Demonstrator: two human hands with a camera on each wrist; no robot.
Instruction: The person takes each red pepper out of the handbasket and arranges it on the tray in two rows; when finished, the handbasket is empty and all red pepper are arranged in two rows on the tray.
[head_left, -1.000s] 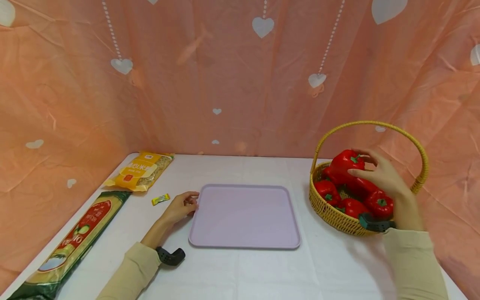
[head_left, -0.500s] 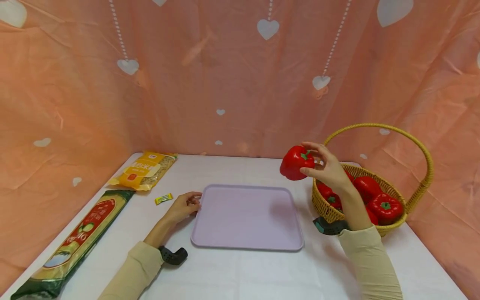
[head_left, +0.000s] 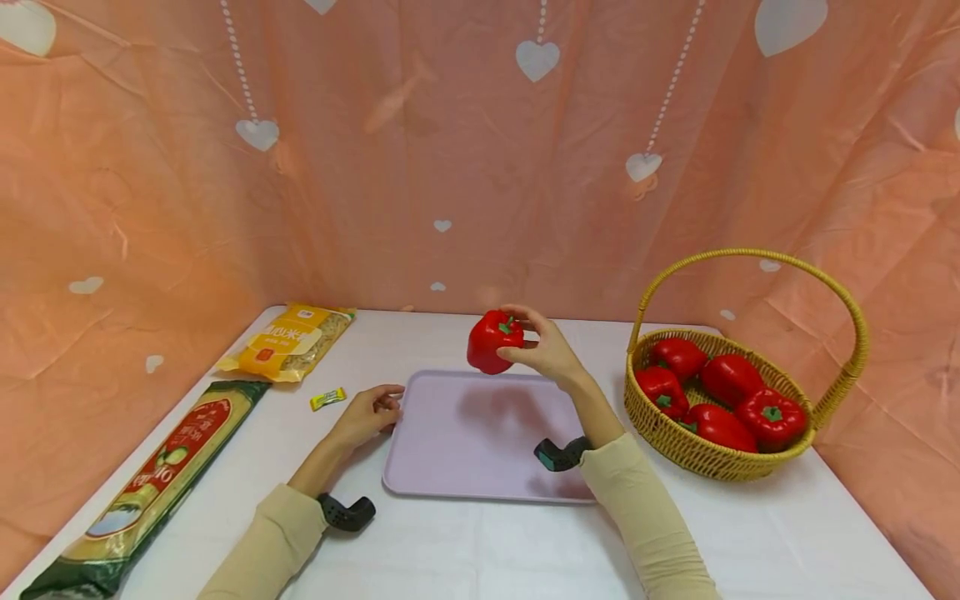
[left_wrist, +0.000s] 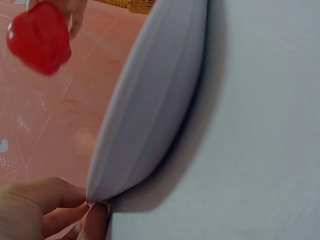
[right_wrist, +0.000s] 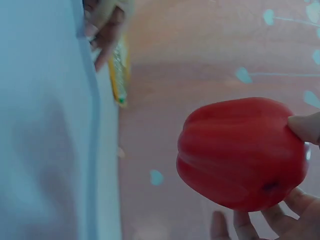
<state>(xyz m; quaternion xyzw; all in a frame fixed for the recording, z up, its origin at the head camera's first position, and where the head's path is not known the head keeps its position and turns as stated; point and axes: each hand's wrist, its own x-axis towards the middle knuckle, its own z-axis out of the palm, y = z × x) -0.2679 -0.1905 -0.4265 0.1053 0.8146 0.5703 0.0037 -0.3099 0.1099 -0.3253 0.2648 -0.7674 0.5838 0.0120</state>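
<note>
My right hand (head_left: 551, 354) grips a red bell pepper (head_left: 489, 343) with a green stem and holds it in the air above the far side of a light purple tray (head_left: 442, 454). In the right wrist view, thumb and fingertips clasp one end of the bell pepper (right_wrist: 240, 155). My left hand (head_left: 363, 421) is at the tray's left edge. The left wrist view shows its thumb and a finger pinching the rim of the tray (left_wrist: 150, 110). A wicker basket (head_left: 678, 446) at the right holds several red bell peppers (head_left: 772, 417); its tall handle arches over them.
On the left of the white table (head_left: 465, 550) lie a yellow food bag (head_left: 281, 342), a small yellow packet (head_left: 327, 398) and a long green and gold package (head_left: 165, 475). A pink curtain (head_left: 480, 167) with white hearts hangs behind.
My right hand has lifted a bell pepper out of the basket and carried it left over the tray. My left hand stays at the tray's edge. The view has shifted slightly.
</note>
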